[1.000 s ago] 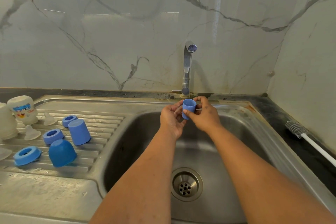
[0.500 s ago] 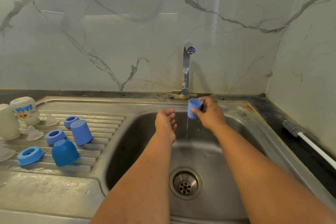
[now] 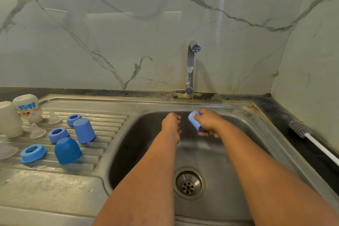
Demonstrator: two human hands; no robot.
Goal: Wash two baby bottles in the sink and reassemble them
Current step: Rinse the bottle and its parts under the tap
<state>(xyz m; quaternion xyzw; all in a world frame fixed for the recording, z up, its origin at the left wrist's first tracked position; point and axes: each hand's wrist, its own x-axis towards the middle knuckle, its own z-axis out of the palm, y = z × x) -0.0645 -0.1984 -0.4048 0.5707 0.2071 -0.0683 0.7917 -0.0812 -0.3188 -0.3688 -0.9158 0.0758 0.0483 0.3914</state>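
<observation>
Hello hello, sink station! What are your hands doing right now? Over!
Right hand grips blue cap under running tap. Left hand open, empty. Nothing in the way.

Both bare forearms reach far forward. The left hand (image 3: 171, 122) hangs empty with fingers loosely curled; the right hand (image 3: 208, 122) has its fingers wrapped tight.

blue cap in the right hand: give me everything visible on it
The blue cap is a small, plain cylinder of matte, plastic-looking material, light blue with no markings visible. The right hand grips it, fingers curled round its lower part, so only the closed end and upper side show. It lies tilted, closed end up and to the left, over the sink basin, just below the thin stream from the tap. The left hand is close but not touching.
</observation>
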